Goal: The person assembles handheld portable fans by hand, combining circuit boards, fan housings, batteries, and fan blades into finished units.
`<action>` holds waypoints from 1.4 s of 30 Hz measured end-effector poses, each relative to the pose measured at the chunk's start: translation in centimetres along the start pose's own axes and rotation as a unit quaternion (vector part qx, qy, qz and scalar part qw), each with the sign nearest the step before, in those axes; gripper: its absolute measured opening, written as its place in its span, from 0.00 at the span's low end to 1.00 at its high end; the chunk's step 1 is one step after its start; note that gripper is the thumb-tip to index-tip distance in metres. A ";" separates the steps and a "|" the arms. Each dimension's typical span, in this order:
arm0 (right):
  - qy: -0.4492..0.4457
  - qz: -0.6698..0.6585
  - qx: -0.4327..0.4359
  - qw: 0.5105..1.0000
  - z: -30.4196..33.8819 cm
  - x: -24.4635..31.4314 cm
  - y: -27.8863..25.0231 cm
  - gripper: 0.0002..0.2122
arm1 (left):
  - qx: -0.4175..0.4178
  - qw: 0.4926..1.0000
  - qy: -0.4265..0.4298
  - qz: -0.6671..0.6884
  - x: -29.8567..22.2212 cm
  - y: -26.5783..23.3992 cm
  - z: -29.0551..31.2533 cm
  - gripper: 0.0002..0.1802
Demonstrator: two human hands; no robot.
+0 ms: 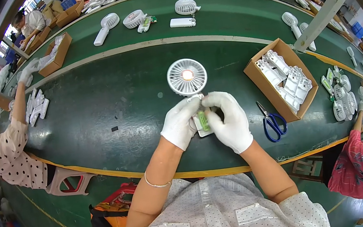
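A white handheld fan [185, 64] lies on the green work table in front of me, its round caged head away from me and its handle toward me. The handle is open, and a green battery [203, 120] shows inside. White gloves cover both hands. My left hand [179, 124] is closed on the left side of the handle, just below the fan head. From the right, my right hand [230, 123] bends its fingers in over the handle near the battery. Its fingertips are slightly blurred, and both hands partly hide the handle.
Blue-handled scissors [274, 126] lie right of my right hand. Beyond them stands a cardboard box [300, 108] of white plastic shells. More fans [107, 27] rest on the green conveyor [224, 19] at the far side. Co-workers sit at left and right.
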State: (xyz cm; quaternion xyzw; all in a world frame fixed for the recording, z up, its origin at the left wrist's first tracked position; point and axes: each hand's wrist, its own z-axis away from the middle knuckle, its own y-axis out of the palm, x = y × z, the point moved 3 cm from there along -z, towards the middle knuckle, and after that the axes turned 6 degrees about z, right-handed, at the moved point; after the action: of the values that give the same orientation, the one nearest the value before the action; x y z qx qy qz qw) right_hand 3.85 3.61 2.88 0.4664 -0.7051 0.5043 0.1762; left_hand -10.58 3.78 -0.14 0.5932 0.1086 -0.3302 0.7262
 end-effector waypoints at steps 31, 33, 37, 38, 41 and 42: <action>-0.083 0.049 -0.038 0.995 -0.6 1.4 0.7 0.15 | -0.090 0.991 0.094 -0.032 0.2 0.8 0.3 0.12; -0.075 0.055 -0.045 0.995 -0.6 0.4 1.3 0.14 | -0.061 0.995 0.076 0.033 0.3 0.6 -0.1 0.13; -0.042 0.036 -0.059 0.997 -0.7 -0.4 1.3 0.08 | -0.058 0.995 0.076 0.038 0.2 1.4 0.1 0.13; -0.026 0.024 -0.052 0.998 -0.8 -0.5 1.1 0.06 | -0.059 0.994 0.078 0.039 0.4 0.9 -0.1 0.13; 0.026 -0.019 -0.039 0.999 -0.6 -0.2 1.1 0.05 | -0.106 0.988 0.082 -0.075 0.5 -0.1 -0.1 0.15; 0.081 -0.061 -0.026 0.994 -0.6 -0.4 1.0 0.05 | -0.126 0.971 0.119 -0.166 0.2 0.0 0.0 0.15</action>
State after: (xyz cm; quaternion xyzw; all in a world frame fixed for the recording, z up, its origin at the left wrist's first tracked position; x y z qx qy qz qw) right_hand 3.03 4.33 2.28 0.4617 -0.6711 0.5105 0.2754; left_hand -10.40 3.68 -0.21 0.5055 0.3317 -0.3568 0.7122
